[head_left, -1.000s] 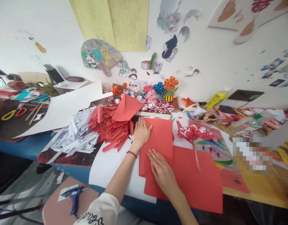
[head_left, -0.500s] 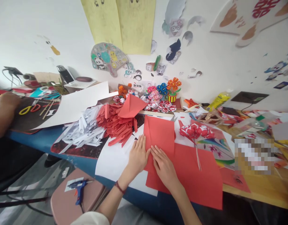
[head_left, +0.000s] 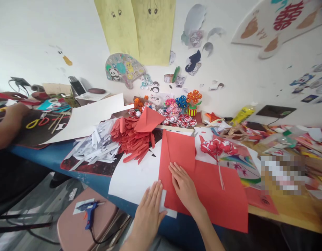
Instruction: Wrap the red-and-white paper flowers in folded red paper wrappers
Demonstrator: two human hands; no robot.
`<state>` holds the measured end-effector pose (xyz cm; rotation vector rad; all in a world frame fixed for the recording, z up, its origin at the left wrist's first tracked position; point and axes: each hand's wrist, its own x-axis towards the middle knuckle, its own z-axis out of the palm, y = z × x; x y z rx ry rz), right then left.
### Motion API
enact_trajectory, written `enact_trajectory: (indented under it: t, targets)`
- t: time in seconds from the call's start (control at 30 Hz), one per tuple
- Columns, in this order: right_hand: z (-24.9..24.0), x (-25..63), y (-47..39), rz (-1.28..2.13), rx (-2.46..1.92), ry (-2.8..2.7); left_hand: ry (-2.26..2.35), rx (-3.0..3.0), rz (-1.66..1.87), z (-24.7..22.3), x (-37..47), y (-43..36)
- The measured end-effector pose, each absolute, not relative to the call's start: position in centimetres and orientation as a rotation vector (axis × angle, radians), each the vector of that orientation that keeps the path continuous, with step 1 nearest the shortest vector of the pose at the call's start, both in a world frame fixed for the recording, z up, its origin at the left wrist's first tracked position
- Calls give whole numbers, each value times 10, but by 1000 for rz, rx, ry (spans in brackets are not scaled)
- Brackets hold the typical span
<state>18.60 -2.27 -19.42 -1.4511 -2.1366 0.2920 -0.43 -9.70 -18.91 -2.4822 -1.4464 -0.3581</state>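
Observation:
A sheet of red paper [head_left: 180, 148], folded at its left side, lies before me on top of a wider red sheet [head_left: 221, 202]. My right hand [head_left: 183, 184] rests flat on the folded paper with its fingers stretched out. My left hand [head_left: 150, 205] is flat too, its fingertips at the paper's left edge, near the bottom, over white paper [head_left: 132, 177]. Neither hand grips anything. A pile of folded red paper strips [head_left: 132, 137] lies beyond my left hand, beside a heap of white strips [head_left: 96, 146]. Red and white paper flowers [head_left: 219, 144] lie right of the folded sheet.
A glue gun [head_left: 90, 212] lies on a pink stool [head_left: 72, 232] at lower left. Another person's hand [head_left: 15, 115] is at the far left, near scissors [head_left: 32, 123]. Paper flower pots [head_left: 192, 111] stand by the wall. A yellow bottle [head_left: 243, 113] leans at the back right.
My left hand has slid down along the paper's left edge, toward me. My right hand has stayed on the folded paper. At the far left, the other person now holds something red.

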Motion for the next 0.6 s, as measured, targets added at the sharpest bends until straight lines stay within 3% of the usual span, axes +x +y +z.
enact_trajectory:
  t: [0.17, 0.3, 0.43, 0.6]
  targets:
    - [-186, 192, -25, 477, -1431, -2023, -1354, -2541, -671, -166, -7, -113]
    - [-176, 211, -33, 457, -1598, -1673, -1523, -2591, -846, -135, -5, -54]
    - [-173, 231, -34, 172, -1906, -1315, -1494, -2629, -703, -142, 12, 37]
    - [-172, 236, -19, 424, -1933, -1252, -1460, -2717, -483, -177, 29, 84]
